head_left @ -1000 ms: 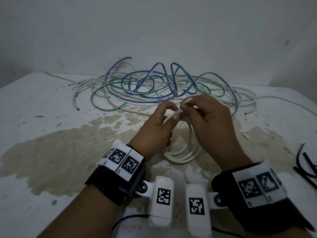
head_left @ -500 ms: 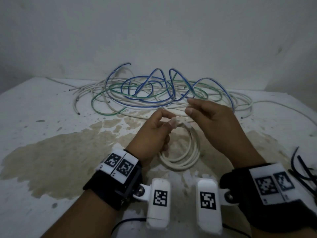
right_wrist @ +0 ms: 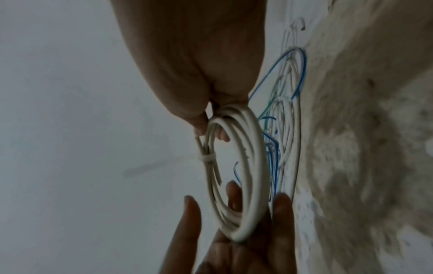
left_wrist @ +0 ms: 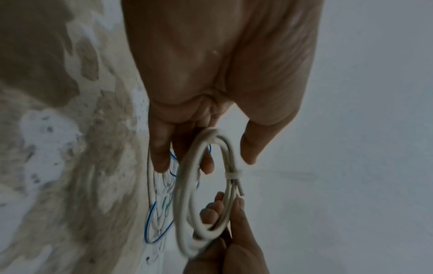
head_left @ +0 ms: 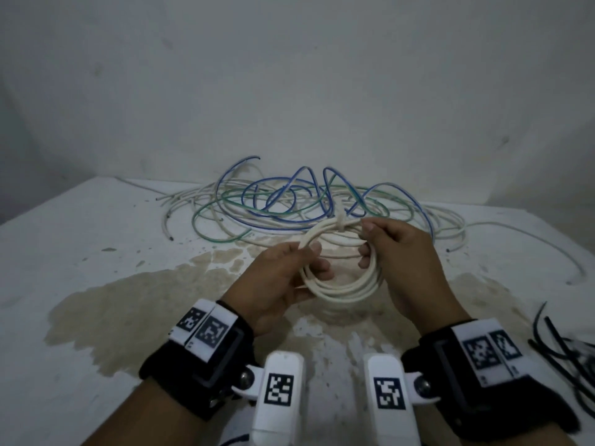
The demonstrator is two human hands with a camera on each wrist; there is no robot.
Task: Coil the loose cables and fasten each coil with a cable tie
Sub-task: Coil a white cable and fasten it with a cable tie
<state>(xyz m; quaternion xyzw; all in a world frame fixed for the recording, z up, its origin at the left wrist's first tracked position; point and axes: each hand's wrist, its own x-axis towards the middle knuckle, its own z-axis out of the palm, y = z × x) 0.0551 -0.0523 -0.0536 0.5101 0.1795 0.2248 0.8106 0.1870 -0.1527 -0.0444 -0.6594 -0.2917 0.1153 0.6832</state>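
A white cable coil (head_left: 341,286) is held up off the table between my hands. A white cable tie (head_left: 339,220) binds its far side, with a short tail sticking out. My left hand (head_left: 314,257) holds the coil's left side, fingers through the loop and thumb on top. On the right side, my right hand (head_left: 365,239) pinches the strands between thumb and curled fingers. The left wrist view shows the coil (left_wrist: 185,204) and tie (left_wrist: 233,175) below my left fingers (left_wrist: 159,155). In the right wrist view, the coil (right_wrist: 253,166) and tie (right_wrist: 206,158) hang from my right fingers (right_wrist: 201,124).
A tangle of loose blue, green and white cables (head_left: 306,201) lies at the back of the white table (head_left: 80,252), near the wall. Black cables (head_left: 560,346) lie at the right edge. A brown stain (head_left: 145,304) spreads under my hands.
The coil lay on the table while both hands pinched the tie above it. Now both hands grip the coil's sides and it is raised off the table.
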